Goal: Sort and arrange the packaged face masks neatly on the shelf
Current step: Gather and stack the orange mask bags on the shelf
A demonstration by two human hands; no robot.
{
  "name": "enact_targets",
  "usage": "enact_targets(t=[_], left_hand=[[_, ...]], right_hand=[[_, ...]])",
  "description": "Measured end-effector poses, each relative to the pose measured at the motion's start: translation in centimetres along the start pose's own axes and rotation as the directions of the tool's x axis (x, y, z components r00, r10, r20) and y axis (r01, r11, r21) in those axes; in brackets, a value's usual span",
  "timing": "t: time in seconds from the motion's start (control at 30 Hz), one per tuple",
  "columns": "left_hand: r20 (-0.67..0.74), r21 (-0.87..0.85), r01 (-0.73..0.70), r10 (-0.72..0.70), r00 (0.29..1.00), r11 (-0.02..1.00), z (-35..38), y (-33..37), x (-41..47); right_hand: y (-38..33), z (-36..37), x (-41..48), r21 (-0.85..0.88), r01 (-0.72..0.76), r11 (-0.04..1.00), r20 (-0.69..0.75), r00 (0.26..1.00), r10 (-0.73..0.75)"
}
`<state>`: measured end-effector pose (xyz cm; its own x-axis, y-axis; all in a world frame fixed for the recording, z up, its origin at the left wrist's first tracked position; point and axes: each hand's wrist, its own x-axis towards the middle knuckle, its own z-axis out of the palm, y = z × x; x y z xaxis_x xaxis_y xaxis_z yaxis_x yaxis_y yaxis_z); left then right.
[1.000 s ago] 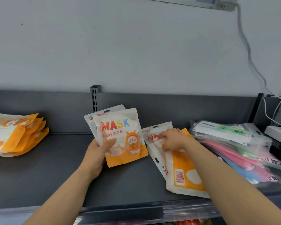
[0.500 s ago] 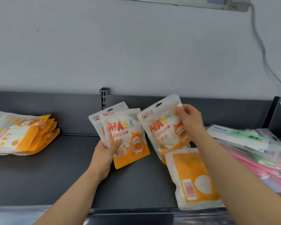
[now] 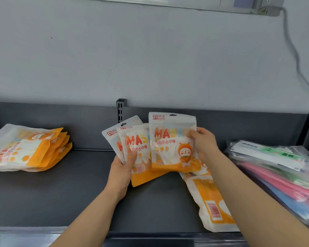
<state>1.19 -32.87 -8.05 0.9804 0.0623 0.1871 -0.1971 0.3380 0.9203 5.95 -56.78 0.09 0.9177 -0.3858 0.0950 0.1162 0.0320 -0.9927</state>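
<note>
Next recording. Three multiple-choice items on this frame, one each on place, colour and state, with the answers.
1. The barcode-up pack lies: A on a hook; B flat on the shelf; C in a box.
2. The MASK pack in the right hand has a bottom band that is: A blue; B green; C orange.
3. The right hand: A grips the pack's edge; B lies flat; C hangs empty.
Answers: 1 B, it lies flat beside the right forearm; 2 C, orange shows below the cartoon figure; 3 A, fingers curl round its right edge.
</note>
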Motion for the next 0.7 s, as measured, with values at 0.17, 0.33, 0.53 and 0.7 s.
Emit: enact_targets(t=[0.17,0.33,0.53,0.7], left_hand=[[0.06,0.025,-0.029,0.028,0.998,0.999,0.0,0.0,0.0],[0.08,0.101,-0.083,0.075,0.994,0.991,-0.1,-0.4,0.3],[0.016,0.133,-0.105,0.104,0.994,0.986,-0.2,-0.6,0.4],[0.003,0.263,-0.197,0.203,0.979,0.945,0.4,0.2,-0.1]], right_hand=[[2.1,2.4,-1.7,-0.057,-0.077,0.995,0.079,0.994,0.081],[2.1,3.0,-2.9,-0.191,0.024,0.981,0.234,0.972,0.022],[-0.6,-3.3,-3.2,-0.699,0.304,0.648,0.483,0.868,0.115],[-0.8,-8.1,-4.4,-0.916,0.362,0.173,0.399,0.773,0.494]])
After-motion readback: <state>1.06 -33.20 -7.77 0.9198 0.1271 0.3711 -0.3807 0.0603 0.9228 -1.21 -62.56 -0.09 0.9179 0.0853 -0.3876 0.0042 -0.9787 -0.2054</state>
